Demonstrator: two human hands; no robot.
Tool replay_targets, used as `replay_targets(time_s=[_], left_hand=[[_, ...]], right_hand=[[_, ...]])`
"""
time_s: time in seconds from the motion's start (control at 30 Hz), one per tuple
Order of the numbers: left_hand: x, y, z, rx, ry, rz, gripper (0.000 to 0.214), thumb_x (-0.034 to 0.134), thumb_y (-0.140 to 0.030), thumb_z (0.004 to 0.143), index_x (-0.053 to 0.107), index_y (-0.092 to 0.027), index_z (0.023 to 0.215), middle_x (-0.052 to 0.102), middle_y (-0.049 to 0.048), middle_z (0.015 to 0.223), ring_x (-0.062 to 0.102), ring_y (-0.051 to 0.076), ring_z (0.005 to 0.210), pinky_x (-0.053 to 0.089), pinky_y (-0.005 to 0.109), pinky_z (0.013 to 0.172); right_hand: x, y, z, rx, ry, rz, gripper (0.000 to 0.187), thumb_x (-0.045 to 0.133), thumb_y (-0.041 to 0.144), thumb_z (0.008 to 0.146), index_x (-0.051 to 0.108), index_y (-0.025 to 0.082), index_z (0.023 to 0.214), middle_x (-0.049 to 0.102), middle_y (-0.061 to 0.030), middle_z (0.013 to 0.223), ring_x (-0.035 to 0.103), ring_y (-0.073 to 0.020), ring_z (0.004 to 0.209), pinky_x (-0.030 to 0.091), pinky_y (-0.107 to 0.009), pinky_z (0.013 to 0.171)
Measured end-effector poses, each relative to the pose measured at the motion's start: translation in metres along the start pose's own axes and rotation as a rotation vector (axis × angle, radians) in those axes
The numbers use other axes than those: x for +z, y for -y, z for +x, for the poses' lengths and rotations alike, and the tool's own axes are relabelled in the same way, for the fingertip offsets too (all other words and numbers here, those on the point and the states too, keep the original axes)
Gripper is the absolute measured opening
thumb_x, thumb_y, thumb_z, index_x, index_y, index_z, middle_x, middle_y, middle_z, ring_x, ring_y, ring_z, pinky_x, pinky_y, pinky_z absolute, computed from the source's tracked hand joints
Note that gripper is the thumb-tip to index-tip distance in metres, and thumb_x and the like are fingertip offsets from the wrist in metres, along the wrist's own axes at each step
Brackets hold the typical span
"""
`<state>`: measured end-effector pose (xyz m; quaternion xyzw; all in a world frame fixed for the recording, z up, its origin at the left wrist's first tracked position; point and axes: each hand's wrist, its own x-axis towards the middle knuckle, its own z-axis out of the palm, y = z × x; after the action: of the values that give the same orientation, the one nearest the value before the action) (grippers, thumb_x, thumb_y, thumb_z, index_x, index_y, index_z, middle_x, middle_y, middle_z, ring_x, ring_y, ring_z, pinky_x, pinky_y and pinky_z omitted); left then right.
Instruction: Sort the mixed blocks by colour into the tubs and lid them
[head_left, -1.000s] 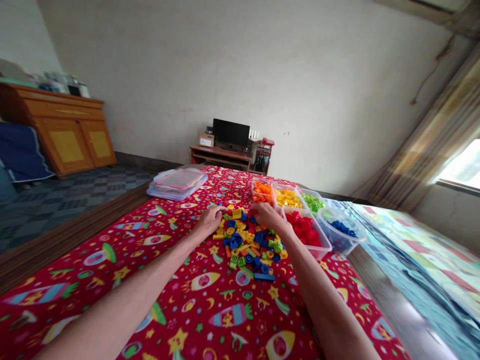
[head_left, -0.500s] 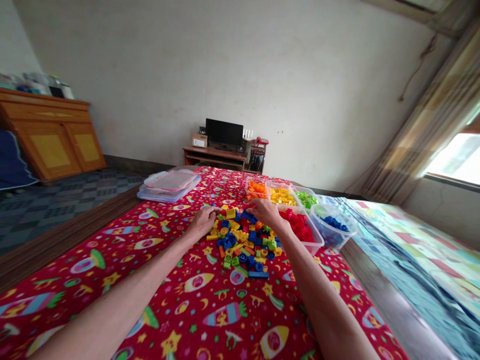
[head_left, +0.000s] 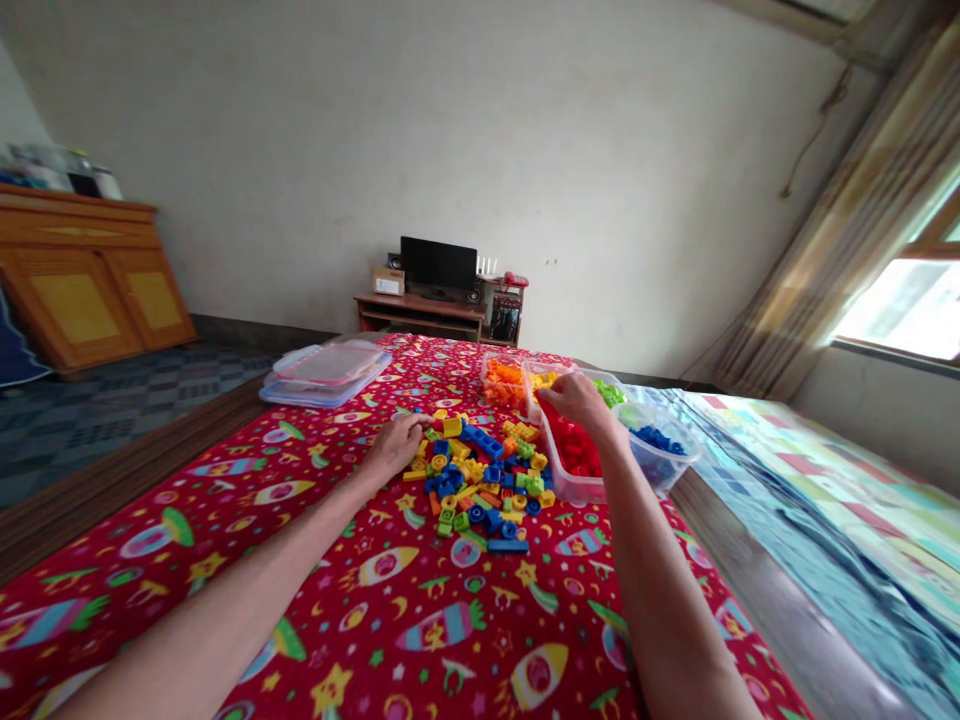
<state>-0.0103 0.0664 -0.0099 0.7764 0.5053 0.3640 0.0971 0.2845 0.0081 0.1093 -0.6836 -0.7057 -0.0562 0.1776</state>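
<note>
A loose pile of building blocks (head_left: 472, 475) in blue, yellow, green and orange lies on the red cloth. At its left edge, my left hand (head_left: 397, 442) has its fingers closed on a red building block (head_left: 437, 424), beside a yellow one (head_left: 451, 427). My right hand (head_left: 581, 400) hovers above the clear box of red blocks (head_left: 581, 487), fingers pinched on a red building block (head_left: 549, 399) that is partly hidden and hard to tell from those below.
Behind the red box stand clear boxes of orange blocks (head_left: 504, 382), yellow blocks (head_left: 541, 381) and green blocks (head_left: 611, 393). A round tub (head_left: 664, 470) of blue blocks is at the right. Stacked plastic lids (head_left: 326, 375) lie at the far left of the cloth.
My right hand has moved right, from the top of the pile to over the red box. My left hand stays at the pile's left edge. The view has shifted slightly.
</note>
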Motion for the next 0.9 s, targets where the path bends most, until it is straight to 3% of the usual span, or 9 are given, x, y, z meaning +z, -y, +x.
replay_targets(time_s=[0.13, 0.23, 0.33, 0.4, 0.53, 0.7, 0.8, 0.9], left_hand=[[0.000, -0.001, 0.000, -0.012, 0.007, 0.003, 0.040, 0.035, -0.022, 0.076, 0.069, -0.019, 0.097, 0.072, 0.0053, 0.100, 0.066, 0.019, 0.090, 0.052, 0.029, 0.084], [-0.001, -0.002, 0.000, -0.026, 0.013, -0.006, 0.040, 0.036, -0.023, 0.076, 0.069, -0.018, 0.097, 0.072, 0.0067, 0.100, 0.066, 0.020, 0.089, 0.052, 0.030, 0.084], [0.000, -0.002, 0.001, -0.029, 0.012, 0.001, 0.040, 0.036, -0.022, 0.075, 0.069, -0.018, 0.097, 0.072, 0.0063, 0.099, 0.066, 0.020, 0.089, 0.052, 0.030, 0.085], [0.000, -0.002, 0.001, -0.030, 0.009, 0.012, 0.040, 0.036, -0.022, 0.075, 0.069, -0.019, 0.096, 0.072, 0.0061, 0.100, 0.066, 0.020, 0.090, 0.051, 0.030, 0.085], [-0.001, -0.002, 0.001, -0.029, 0.012, 0.010, 0.040, 0.035, -0.024, 0.076, 0.069, -0.019, 0.096, 0.072, 0.0066, 0.102, 0.066, 0.021, 0.091, 0.051, 0.031, 0.086], [0.000, -0.002, 0.001, -0.022, 0.008, 0.014, 0.039, 0.036, -0.023, 0.076, 0.069, -0.019, 0.097, 0.072, 0.0051, 0.100, 0.066, 0.019, 0.090, 0.052, 0.028, 0.084], [0.002, 0.000, 0.001, -0.014, 0.005, 0.017, 0.040, 0.036, -0.023, 0.076, 0.069, -0.019, 0.098, 0.072, 0.0049, 0.099, 0.066, 0.019, 0.089, 0.052, 0.028, 0.084], [0.003, 0.001, 0.002, -0.019, -0.003, 0.013, 0.041, 0.035, -0.023, 0.076, 0.069, -0.017, 0.098, 0.072, 0.0061, 0.100, 0.066, 0.020, 0.091, 0.051, 0.031, 0.086]], right_hand=[[-0.017, -0.024, -0.008, 0.089, 0.215, 0.028, 0.033, 0.054, 0.036, 0.083, 0.069, 0.013, 0.065, 0.064, -0.0048, 0.057, 0.056, -0.0115, 0.054, 0.037, -0.020, 0.052], [-0.018, -0.031, -0.009, 0.155, 0.126, 0.019, 0.031, 0.050, 0.031, 0.085, 0.072, 0.012, 0.074, 0.069, -0.0084, 0.067, 0.062, -0.0148, 0.063, 0.042, -0.022, 0.059], [-0.015, -0.031, -0.007, 0.131, 0.023, 0.022, 0.026, 0.053, 0.026, 0.083, 0.073, 0.014, 0.094, 0.071, -0.0094, 0.086, 0.064, -0.0169, 0.080, 0.045, -0.024, 0.070], [-0.011, -0.030, -0.007, 0.068, 0.051, 0.030, 0.025, 0.058, 0.022, 0.079, 0.072, 0.015, 0.099, 0.071, -0.0084, 0.095, 0.063, -0.0172, 0.088, 0.045, -0.023, 0.076], [0.004, -0.028, -0.008, 0.014, 0.240, 0.024, 0.022, 0.059, 0.009, 0.072, 0.074, 0.013, 0.089, 0.071, -0.0082, 0.094, 0.063, -0.0177, 0.091, 0.045, -0.020, 0.073], [0.024, -0.037, -0.007, 0.089, 0.095, 0.036, 0.037, 0.051, 0.001, 0.072, 0.073, 0.014, 0.099, 0.070, -0.0092, 0.103, 0.062, -0.0171, 0.098, 0.045, -0.019, 0.078], [0.018, -0.046, -0.006, 0.064, 0.093, 0.053, 0.034, 0.057, 0.006, 0.071, 0.073, 0.015, 0.100, 0.071, -0.0092, 0.100, 0.063, -0.0180, 0.097, 0.045, -0.021, 0.081], [0.002, -0.049, -0.007, 0.049, 0.174, 0.052, 0.026, 0.061, 0.012, 0.070, 0.075, 0.014, 0.090, 0.072, -0.0084, 0.089, 0.065, -0.0176, 0.087, 0.046, -0.020, 0.074]])
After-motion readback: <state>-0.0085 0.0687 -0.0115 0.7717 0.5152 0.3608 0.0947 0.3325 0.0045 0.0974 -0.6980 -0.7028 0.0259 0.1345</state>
